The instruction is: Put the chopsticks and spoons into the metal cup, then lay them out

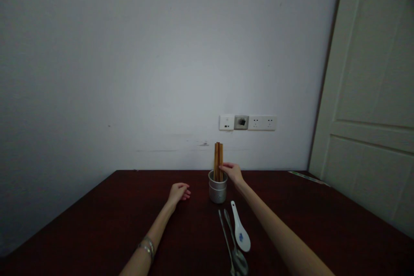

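A bundle of wooden chopsticks (218, 157) stands upright in a grey metal cup (217, 194) on the table. From the right side, my right hand (233, 171) reaches over the cup's rim, its thumb and fingertips closed on the chopsticks. My left hand (179, 192) rests by the table surface to the left of the cup, fingers loosely bent and slightly apart, with nothing seen in it. In front of the cup lie a white ceramic spoon (241, 233) with a blue mark, a metal spoon (238, 258), and a thin long-handled metal utensil (225, 237) whose end is partly cut off.
The dark red table (106, 220) meets a pale wall (161, 73) at its back edge. Wall sockets (261, 123) sit above the cup to the right. A pale panelled door (368, 108) borders the right side, and a flat patterned strip (308, 178) lies near it.
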Motion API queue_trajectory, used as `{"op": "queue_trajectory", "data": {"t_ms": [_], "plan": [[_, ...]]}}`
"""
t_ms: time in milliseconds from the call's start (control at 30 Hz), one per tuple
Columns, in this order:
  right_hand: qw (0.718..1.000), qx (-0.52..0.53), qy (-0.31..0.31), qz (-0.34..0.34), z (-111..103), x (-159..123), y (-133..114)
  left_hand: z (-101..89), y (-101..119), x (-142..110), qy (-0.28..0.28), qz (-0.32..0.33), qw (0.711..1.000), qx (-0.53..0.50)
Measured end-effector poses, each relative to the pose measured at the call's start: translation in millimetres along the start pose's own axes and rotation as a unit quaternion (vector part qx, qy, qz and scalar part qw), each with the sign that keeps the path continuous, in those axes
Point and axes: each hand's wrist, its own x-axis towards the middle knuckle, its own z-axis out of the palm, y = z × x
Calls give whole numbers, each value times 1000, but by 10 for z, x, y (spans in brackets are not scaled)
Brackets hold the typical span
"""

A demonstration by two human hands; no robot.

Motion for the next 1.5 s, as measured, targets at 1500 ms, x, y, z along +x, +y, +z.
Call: {"op": "queue_trajectory", "data": {"t_ms": [1500], "plan": [[854, -491, -100, -140, -1216, -1058, 507, -40, -7, -28, 2, 17, 997, -72]]}}
